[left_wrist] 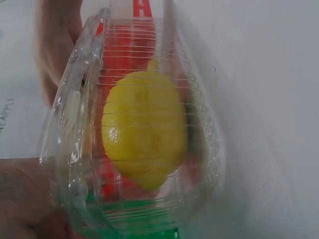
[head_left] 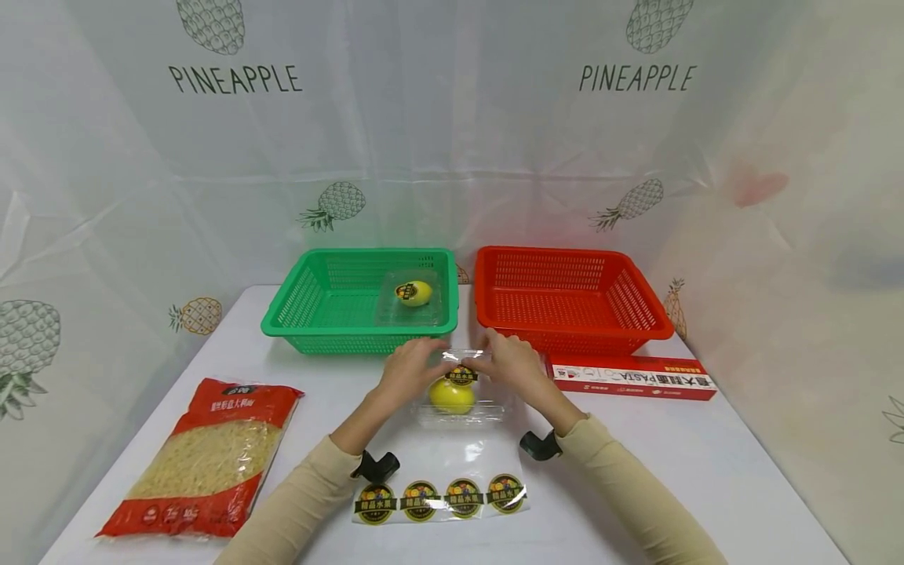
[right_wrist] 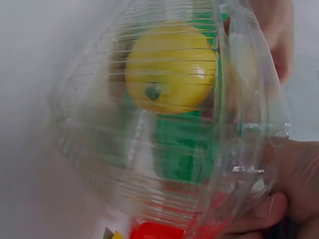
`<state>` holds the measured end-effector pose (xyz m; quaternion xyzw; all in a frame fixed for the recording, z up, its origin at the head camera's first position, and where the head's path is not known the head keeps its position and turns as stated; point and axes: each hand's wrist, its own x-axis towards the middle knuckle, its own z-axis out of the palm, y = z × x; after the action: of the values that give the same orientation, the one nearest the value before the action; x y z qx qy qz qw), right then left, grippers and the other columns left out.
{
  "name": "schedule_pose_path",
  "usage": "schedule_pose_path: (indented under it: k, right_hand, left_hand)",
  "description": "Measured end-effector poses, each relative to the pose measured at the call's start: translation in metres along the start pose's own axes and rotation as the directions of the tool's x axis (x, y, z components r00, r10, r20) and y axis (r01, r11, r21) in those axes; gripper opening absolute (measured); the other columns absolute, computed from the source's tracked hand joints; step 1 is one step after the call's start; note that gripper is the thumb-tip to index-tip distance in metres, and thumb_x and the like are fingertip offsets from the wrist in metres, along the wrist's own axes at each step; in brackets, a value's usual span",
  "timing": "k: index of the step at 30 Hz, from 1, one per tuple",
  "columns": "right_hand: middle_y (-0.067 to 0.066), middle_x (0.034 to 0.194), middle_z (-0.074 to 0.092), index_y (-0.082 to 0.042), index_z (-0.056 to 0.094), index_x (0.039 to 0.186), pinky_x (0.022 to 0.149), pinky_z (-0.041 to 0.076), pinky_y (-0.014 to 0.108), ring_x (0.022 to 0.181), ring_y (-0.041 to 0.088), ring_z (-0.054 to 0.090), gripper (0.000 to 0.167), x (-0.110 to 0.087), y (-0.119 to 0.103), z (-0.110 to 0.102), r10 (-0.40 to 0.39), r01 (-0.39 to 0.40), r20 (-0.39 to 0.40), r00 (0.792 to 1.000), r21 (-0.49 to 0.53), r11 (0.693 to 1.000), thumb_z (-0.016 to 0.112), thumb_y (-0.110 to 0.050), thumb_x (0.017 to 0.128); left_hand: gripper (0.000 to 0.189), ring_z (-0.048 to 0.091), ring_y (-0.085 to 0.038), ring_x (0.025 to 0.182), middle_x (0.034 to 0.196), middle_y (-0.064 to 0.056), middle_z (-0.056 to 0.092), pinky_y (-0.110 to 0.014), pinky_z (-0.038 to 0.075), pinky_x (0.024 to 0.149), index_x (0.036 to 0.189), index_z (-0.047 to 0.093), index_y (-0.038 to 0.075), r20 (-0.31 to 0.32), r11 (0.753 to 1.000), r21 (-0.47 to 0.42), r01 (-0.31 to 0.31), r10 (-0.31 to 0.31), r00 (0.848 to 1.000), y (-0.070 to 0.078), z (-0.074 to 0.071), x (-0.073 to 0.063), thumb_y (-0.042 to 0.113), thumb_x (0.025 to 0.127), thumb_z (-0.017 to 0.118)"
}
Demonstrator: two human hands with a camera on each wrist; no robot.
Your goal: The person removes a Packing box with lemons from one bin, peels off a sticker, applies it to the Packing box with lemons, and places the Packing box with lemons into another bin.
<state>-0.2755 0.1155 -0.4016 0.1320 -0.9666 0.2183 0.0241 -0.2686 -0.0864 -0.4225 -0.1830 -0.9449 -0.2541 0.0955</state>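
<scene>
A clear plastic clamshell box (head_left: 490, 410) lies at the middle of the table with a yellow lemon (head_left: 452, 398) inside. On its lid sits a round black-and-gold sticker (head_left: 461, 376). My left hand (head_left: 412, 369) grips the box from the left, fingers at the far edge and thumb on the lid by the sticker. From the right, my right hand (head_left: 520, 367) holds it in the same way, its thumb also near the sticker. In both wrist views the lemon (left_wrist: 144, 127) shows through the ribbed wall, and the lid appears down on the box.
A sticker sheet (head_left: 462, 459) with several labels lies in front. Behind stand a green basket (head_left: 360, 344), holding a boxed lemon (head_left: 418, 293), and a red basket (head_left: 575, 337). A red pasta box (head_left: 632, 378) lies right, a pasta bag (head_left: 205, 455) left.
</scene>
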Motion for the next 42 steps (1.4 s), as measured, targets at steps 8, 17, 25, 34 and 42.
schedule_pose_path:
  k: [8, 17, 25, 34, 42]
  right_hand:
    - [0.012, 0.099, 0.072, -0.008, 0.065, 0.113, 0.056, 0.050, 0.026, 0.068, 0.016, 0.060, 0.047, 0.001, 0.008, -0.004, -0.053, 0.043, 0.089, 0.995, 0.108, 0.993, 0.081, -0.037, 0.080]
    - [0.009, 0.105, 0.071, -0.010, 0.059, 0.124, 0.057, 0.047, 0.028, 0.066, 0.017, 0.058, 0.070, -0.003, 0.010, -0.004, -0.060, 0.038, 0.170, 0.984, 0.133, 0.990, 0.086, -0.045, 0.070]
    - [0.010, 0.102, 0.070, -0.008, 0.059, 0.122, 0.057, 0.047, 0.028, 0.066, 0.017, 0.058, 0.064, -0.002, 0.013, -0.004, -0.104, 0.078, 0.174, 0.979, 0.149, 0.986, 0.084, -0.042, 0.074]
    - [0.010, 0.107, 0.074, -0.012, 0.064, 0.112, 0.053, 0.048, 0.027, 0.066, 0.015, 0.062, 0.044, 0.001, 0.009, 0.000, -0.065, 0.060, 0.058, 0.996, 0.081, 0.995, 0.077, -0.042, 0.083]
    - [0.009, 0.097, 0.074, -0.009, 0.064, 0.110, 0.054, 0.048, 0.027, 0.067, 0.017, 0.060, 0.045, 0.001, 0.003, 0.000, -0.035, 0.033, 0.034, 0.999, 0.067, 0.997, 0.079, -0.040, 0.082]
  left_hand:
    - [0.040, 0.062, -0.028, 0.118, 0.125, -0.005, 0.069, -0.048, 0.052, 0.094, 0.123, 0.069, 0.015, 0.072, 0.999, -0.040, 0.010, -0.007, 0.997, -0.002, -0.002, 0.004, 0.034, 0.088, 0.074]
    - [0.065, 0.051, -0.034, 0.128, 0.138, -0.015, 0.058, -0.052, 0.044, 0.105, 0.136, 0.058, 0.008, 0.227, 0.989, -0.151, -0.005, 0.039, 0.973, -0.003, -0.012, -0.001, 0.034, 0.082, 0.080]
    - [0.064, 0.054, -0.031, 0.126, 0.136, -0.012, 0.060, -0.050, 0.047, 0.101, 0.136, 0.059, 0.009, 0.211, 0.991, -0.129, -0.021, 0.048, 0.976, -0.007, -0.007, 0.002, 0.037, 0.082, 0.078]
    - [0.040, 0.063, -0.028, 0.119, 0.124, -0.004, 0.069, -0.047, 0.053, 0.092, 0.123, 0.069, 0.014, 0.107, 0.998, -0.056, -0.039, 0.045, 0.993, -0.005, -0.004, 0.007, 0.034, 0.089, 0.073]
    - [0.035, 0.066, -0.027, 0.110, 0.119, -0.002, 0.071, -0.046, 0.055, 0.077, 0.118, 0.071, 0.018, 0.085, 1.000, -0.001, -0.006, 0.006, 0.996, -0.001, -0.001, 0.010, 0.038, 0.089, 0.072]
